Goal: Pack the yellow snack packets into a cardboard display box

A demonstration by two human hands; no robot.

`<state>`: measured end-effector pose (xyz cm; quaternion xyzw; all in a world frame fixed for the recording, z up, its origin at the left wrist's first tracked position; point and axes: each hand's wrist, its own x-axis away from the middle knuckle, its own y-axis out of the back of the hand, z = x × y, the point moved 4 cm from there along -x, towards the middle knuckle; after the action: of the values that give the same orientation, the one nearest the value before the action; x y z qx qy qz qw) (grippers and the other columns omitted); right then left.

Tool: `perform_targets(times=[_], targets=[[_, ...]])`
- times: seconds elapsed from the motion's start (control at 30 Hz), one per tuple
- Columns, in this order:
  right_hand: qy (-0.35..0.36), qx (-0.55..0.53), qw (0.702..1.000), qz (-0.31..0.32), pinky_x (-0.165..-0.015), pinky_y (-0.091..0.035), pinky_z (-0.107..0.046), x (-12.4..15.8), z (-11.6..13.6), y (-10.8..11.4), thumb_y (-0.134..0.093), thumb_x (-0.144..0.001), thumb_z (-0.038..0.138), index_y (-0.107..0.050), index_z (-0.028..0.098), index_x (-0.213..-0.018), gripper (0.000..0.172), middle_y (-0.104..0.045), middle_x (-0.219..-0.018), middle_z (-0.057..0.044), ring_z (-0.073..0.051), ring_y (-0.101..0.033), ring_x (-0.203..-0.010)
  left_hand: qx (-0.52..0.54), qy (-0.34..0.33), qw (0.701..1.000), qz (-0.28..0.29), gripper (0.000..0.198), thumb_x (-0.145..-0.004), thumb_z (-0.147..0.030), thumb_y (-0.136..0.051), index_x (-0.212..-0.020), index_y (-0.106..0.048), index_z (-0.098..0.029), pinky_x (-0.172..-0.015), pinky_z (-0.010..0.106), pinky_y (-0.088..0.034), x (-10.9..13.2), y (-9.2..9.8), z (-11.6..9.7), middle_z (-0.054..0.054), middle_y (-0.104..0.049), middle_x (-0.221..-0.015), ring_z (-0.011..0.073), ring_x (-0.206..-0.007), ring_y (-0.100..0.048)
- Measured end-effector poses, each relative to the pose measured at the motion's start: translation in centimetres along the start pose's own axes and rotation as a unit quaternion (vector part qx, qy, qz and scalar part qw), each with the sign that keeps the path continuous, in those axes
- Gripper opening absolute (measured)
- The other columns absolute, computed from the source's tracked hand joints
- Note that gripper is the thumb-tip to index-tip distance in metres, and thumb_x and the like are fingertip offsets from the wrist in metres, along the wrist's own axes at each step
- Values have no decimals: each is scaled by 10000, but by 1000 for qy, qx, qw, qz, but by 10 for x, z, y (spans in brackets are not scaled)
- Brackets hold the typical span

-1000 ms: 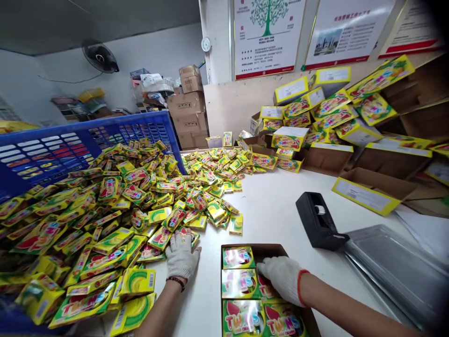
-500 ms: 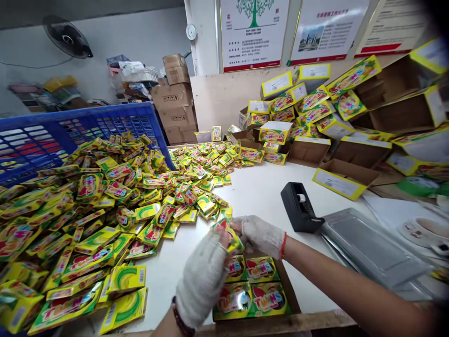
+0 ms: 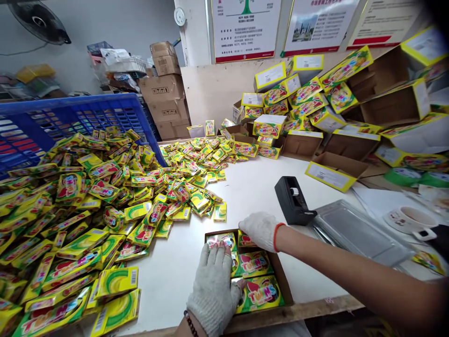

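My left hand [image 3: 215,283], in a white fingerless glove, lies flat with its fingers stretched over the packs in an open cardboard display box [image 3: 282,281]. Small yellow-green packs printed "TWINS" [image 3: 261,292] fill this box in rows, face up. At the box's far right corner my right hand [image 3: 259,229], also gloved, has its fingers bent together over a small pack [image 3: 244,239]. That pack is partly covered by the hand, and its fingertips are partly hidden.
A large heap of loose packs [image 3: 115,187] spills from a blue crate [image 3: 140,112] on the left. A black tape dispenser [image 3: 293,201], a clear plastic tray [image 3: 361,234] and a mug [image 3: 410,220] stand right. Display boxes [image 3: 270,126] are piled behind.
The pack held between both hands above the box is now down among the others at the far end. My left hand has flattened over the packs; the view has shifted slightly.
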<state>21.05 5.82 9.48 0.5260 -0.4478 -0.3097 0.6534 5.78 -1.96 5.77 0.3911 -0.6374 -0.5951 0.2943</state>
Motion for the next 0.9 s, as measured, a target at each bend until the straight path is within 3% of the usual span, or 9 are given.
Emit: perform_targets(times=[0.13, 0.3, 0.43, 0.57, 0.7, 0.8, 0.9], targets=[[-34, 24, 999, 13, -677, -567, -528, -17, 14, -20, -626, -825, 192, -708, 52, -1005, 242, -727, -966, -249, -428, -702, -912, -1, 1, 1000, -14, 668, -831, -481, -632, -1368, -563, -91, -1232, 567, -219, 4, -4, 3, 147, -555, -1396, 363, -1336, -450], [3, 42, 999, 5, -740, -580, -521, -15, 9, -28, -672, -834, 314, -706, 89, -990, 276, -731, -969, -212, -396, -701, -935, 0, 0, 1000, -12, 622, -846, -435, -610, -1379, -553, -119, -1251, 541, -169, 6, -3, 4, 118, -532, -1424, 331, -1364, -416], [8, 47, 999, -17, -821, -577, -501, -5, 12, -28, -546, -904, 201, -686, 109, -1012, 199, -722, -1010, -176, -347, -691, -980, 3, 2, 1000, 1, 629, -839, -417, -612, -1391, -541, -124, -1259, 524, -149, 6, -2, 4, 108, -518, -1441, 316, -1378, -401], [-28, 48, 998, -25, -743, -600, -497, -5, 18, -42, -492, -912, 151, -662, 109, -1062, 230, -706, -998, -174, -344, -695, -943, 1, 7, 1000, 15, 655, -823, -398, -613, -1411, -521, -126, -1261, 528, -140, 6, -3, 4, 105, -476, -1484, 329, -1415, -355], [-45, 52, 997, -45, -688, -609, -480, -7, 18, -59, -416, -921, 113, -621, 136, -1150, 309, -629, -1160, -199, -317, -678, -952, 1, 11, 1000, 19, 669, -820, -408, -616, -1419, -514, -128, -1261, 525, -145, 6, -3, 4, 104, -476, -1485, 327, -1413, -361], [-62, 51, 996, -40, -614, -607, -480, -8, 19, -65, -414, -887, 65, -659, 110, -1100, 328, -615, -1145, -210, -353, -657, -973, -12, 7, 1000, -2, 643, -829, -409, -613, -1400, -536, -124, -1254, 531, -169, 7, -4, 3, 108, -486, -1476, 332, -1406, -371], [-69, 44, 996, -33, -612, -608, -491, -7, 25, -64, -461, -834, 21, -679, 87, -1055, 317, -634, -1043, -195, -358, -669, -936, -22, -6, 998, -61, 632, -828, -474, -630, -1358, -581, -134, -1221, 514, -255, 8, -5, 4, 91, -543, -1426, 328, -1353, -439]])
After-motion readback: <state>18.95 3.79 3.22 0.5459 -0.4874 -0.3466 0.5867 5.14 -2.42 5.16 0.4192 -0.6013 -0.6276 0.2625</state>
